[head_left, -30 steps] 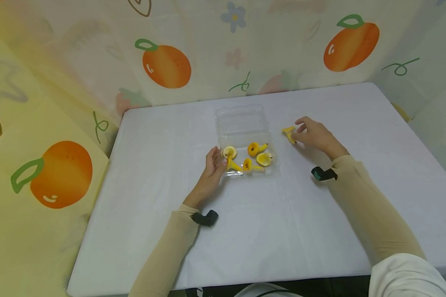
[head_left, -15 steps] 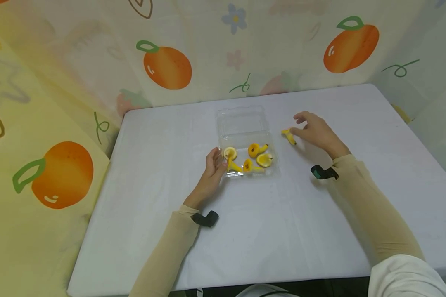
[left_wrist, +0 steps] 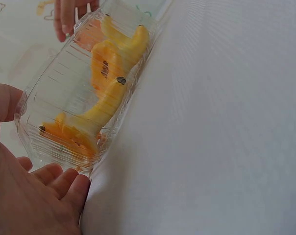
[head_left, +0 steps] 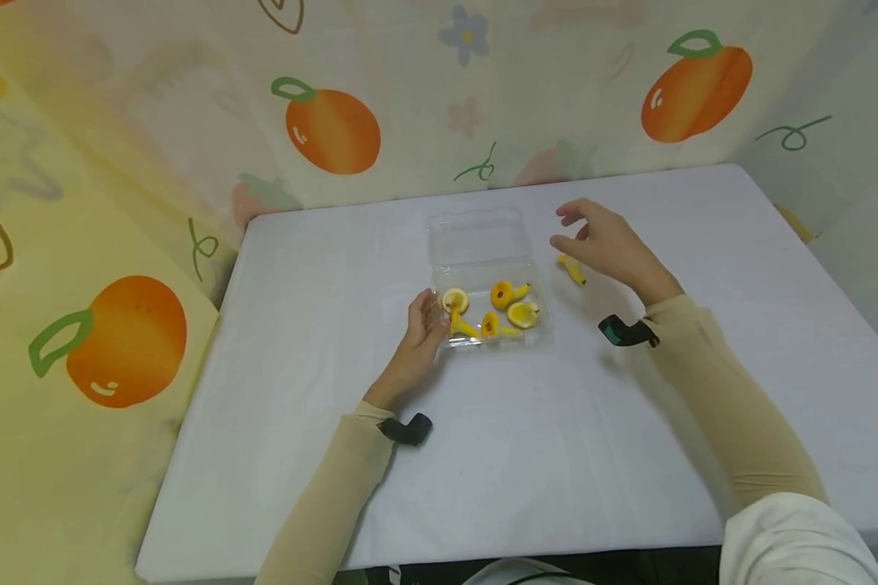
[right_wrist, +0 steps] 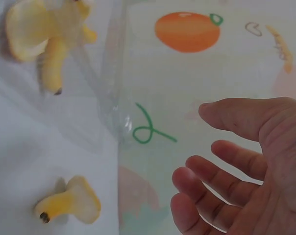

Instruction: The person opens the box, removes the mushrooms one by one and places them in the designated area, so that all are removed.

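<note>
A clear plastic clamshell box [head_left: 439, 262] lies with its lid back on the white table, several yellow trumpet-shaped mushrooms [head_left: 502, 295] inside. My left hand [head_left: 415, 333] holds the box's left end, the thumb at its near corner and the fingers along the side. In the left wrist view the clear wall of the box [left_wrist: 45, 93] lies between that thumb and the fingers. To the right of the box, a single yellow mushroom [head_left: 572, 270] lies on the cloth. Above and beyond it hovers my right hand [head_left: 607, 244], fingers apart and holding nothing.
White cloth covers the table [head_left: 300, 341], which ends at a fabric backdrop [head_left: 410, 81] printed with oranges. A black wrist camera [head_left: 406, 429] sits on the left sleeve and another black wrist camera [head_left: 628, 331] on the right.
My right hand has moved off the loose mushroom, rising up and a little to the left. That mushroom stays on the cloth. The left hand and the box have hardly moved.
</note>
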Action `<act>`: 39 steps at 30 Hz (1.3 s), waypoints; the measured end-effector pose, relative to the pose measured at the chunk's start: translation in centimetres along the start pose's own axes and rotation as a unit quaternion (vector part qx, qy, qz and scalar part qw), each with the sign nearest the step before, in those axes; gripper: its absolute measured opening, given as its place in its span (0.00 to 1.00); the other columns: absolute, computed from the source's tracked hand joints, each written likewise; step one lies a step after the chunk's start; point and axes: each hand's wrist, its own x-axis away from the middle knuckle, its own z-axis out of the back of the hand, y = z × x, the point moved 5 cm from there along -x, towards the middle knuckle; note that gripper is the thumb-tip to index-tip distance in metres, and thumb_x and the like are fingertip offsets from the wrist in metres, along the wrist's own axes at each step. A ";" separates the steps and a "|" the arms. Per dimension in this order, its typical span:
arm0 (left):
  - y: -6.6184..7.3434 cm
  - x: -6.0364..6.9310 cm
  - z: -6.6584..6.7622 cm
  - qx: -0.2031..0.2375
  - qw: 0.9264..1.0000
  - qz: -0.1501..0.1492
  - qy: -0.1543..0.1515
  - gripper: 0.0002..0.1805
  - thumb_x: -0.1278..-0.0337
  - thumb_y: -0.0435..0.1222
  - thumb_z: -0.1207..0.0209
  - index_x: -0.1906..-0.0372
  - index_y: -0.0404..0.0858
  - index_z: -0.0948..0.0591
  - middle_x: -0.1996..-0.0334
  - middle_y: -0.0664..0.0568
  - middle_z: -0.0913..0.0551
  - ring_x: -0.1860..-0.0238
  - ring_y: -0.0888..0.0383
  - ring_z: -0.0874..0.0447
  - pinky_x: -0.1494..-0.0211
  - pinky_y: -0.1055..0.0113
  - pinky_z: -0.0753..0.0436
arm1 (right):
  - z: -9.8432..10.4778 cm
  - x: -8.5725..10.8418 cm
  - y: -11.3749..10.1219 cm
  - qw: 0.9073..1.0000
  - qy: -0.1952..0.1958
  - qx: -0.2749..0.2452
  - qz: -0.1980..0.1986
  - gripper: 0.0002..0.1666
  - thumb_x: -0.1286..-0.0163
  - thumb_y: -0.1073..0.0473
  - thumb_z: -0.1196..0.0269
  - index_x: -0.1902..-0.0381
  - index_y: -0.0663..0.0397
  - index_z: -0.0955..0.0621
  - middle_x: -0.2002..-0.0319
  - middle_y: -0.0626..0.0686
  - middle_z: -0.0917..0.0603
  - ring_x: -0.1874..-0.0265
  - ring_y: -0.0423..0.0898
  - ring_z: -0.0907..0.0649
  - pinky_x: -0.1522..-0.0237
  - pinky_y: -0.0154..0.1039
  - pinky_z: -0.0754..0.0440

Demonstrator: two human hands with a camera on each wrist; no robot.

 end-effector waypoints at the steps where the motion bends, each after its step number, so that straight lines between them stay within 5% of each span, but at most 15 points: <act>1: 0.0 0.0 0.0 -0.001 1.000 0.001 0.000 0.36 0.21 0.38 0.57 0.20 0.37 0.59 0.19 0.40 0.53 0.18 0.45 0.53 0.17 0.51 0.48 | 0.0 0.0 -0.4 1.000 0.000 0.000 0.002 0.34 0.27 0.47 0.39 0.29 0.55 0.32 0.35 0.61 0.25 0.43 0.58 0.24 0.45 0.55 0.22; 15: 0.1 -0.1 -0.1 0.003 1.000 0.002 0.003 0.36 0.21 0.38 0.56 0.20 0.37 0.60 0.19 0.41 0.54 0.18 0.45 0.53 0.16 0.52 0.48 | -0.6 0.0 -3.8 0.999 -0.023 0.003 0.039 0.31 0.26 0.50 0.39 0.30 0.55 0.31 0.37 0.59 0.23 0.44 0.56 0.23 0.46 0.53 0.21; 39: 0.0 0.0 -0.1 0.006 1.000 0.003 0.006 0.36 0.22 0.37 0.57 0.21 0.36 0.59 0.19 0.40 0.53 0.18 0.43 0.53 0.17 0.50 0.48 | -3.3 0.8 -5.4 0.993 -0.065 -0.011 0.094 0.27 0.28 0.53 0.36 0.35 0.55 0.27 0.41 0.56 0.20 0.44 0.53 0.22 0.44 0.53 0.20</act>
